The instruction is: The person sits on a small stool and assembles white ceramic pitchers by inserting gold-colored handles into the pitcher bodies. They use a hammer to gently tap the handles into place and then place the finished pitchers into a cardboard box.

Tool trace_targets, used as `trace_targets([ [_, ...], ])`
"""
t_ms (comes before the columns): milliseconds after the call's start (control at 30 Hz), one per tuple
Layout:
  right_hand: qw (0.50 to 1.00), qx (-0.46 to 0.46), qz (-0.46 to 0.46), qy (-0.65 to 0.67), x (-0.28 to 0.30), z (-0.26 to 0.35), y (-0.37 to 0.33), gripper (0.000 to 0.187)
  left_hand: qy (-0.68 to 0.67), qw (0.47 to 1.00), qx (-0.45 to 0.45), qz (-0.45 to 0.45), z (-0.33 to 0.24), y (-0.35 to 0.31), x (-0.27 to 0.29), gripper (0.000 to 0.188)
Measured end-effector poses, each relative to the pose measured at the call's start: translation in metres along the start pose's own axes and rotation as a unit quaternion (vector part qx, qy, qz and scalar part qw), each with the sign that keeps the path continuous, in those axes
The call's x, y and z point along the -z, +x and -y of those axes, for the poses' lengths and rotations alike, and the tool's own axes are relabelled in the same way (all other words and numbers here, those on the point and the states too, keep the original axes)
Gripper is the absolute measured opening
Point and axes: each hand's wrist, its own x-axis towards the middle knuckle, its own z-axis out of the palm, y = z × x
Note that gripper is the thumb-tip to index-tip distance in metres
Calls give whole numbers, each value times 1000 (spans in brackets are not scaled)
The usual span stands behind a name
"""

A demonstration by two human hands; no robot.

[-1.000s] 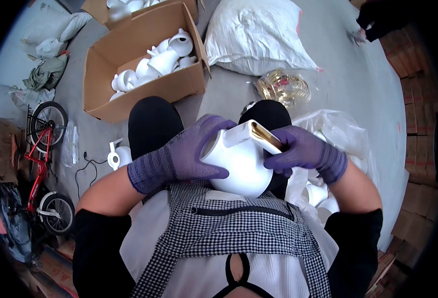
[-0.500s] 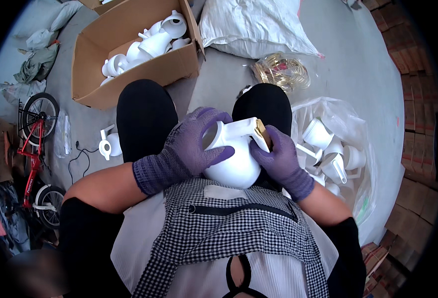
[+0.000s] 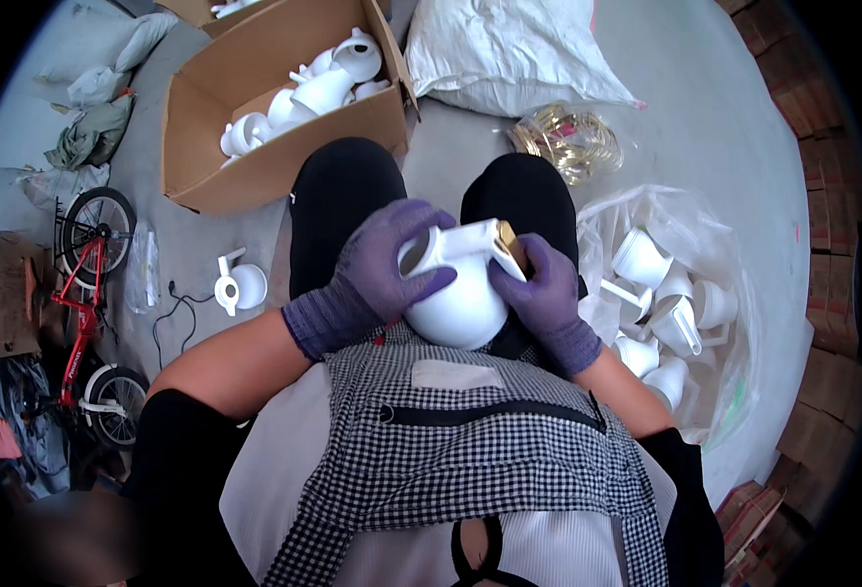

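Above my lap, between my knees, I hold a round white plastic jug (image 3: 458,311) tilted on its side. My left hand (image 3: 384,256) wears a purple knit glove and wraps around its rim, thumb on the body and fingers over the far side. My right hand (image 3: 544,305), gloved the same way, pinches the outer end of the jug's handle (image 3: 465,240). A gold strip (image 3: 507,238) lies along that handle end, partly hidden by my right fingers. What the right fingertips do behind the handle is hidden.
A cardboard box (image 3: 255,168) of white jugs stands far left. A clear plastic bag (image 3: 734,391) of more jugs sits right. Ahead lie bundled gold strips (image 3: 573,142) and a white sack (image 3: 509,59). One jug (image 3: 245,286) and a black cord (image 3: 188,303) lie left, near a red bicycle (image 3: 84,313).
The whole view has shifted slightly, with the surroundings sliding rightward. My left knee has come inward toward the jug. Both hands keep their grips on the jug and its handle.
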Motion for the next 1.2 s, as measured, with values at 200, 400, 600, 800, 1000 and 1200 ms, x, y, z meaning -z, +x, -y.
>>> trace_targets([
  [200,983,139,64,99,41,30,23,38,18,999,-31,31,9,-3,-3,55],
  [400,970,91,225,23,76,59,49,25,28,999,-24,39,-1,0,-1,56],
  [600,971,162,173,-23,77,55,53,21,8,999,-38,37,7,7,0,56],
  [800,952,225,208,9,69,38,62,31,6,997,-34,74,-1,16,3,57],
  [1000,949,243,202,-25,77,33,64,26,9,991,-28,132,-8,28,12,61],
  [1200,971,-60,15,231,113,7,60,25,-22,996,20,87,12,23,19,68],
])
